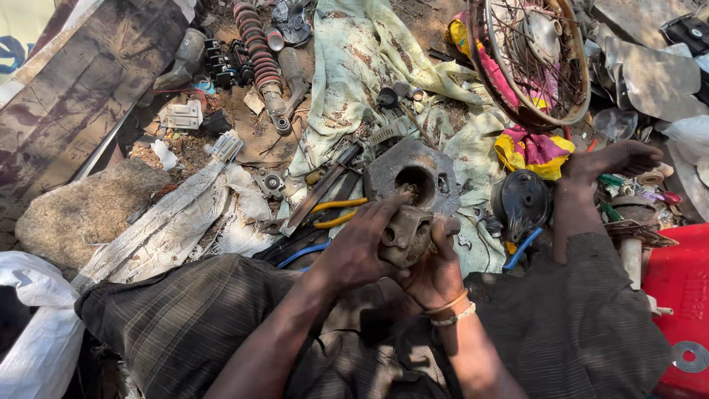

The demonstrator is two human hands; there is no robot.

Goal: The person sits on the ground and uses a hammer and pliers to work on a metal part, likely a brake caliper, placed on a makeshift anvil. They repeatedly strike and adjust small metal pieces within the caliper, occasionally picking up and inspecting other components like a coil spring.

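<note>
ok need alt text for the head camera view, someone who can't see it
Seen from above, a seated person's left hand and right hand grip a small grimy metal engine part over their lap. Beyond it on a stained cloth lie a round metal casing, yellow-handled pliers, a coil spring shock absorber and a spoked wheel.

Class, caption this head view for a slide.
Both hands, left and right, grip a grimy metal part above scattered scrap.

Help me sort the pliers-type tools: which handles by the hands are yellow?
The yellow-handled tool, just left of the left hand; the blue-handled ones lie lower.
</note>
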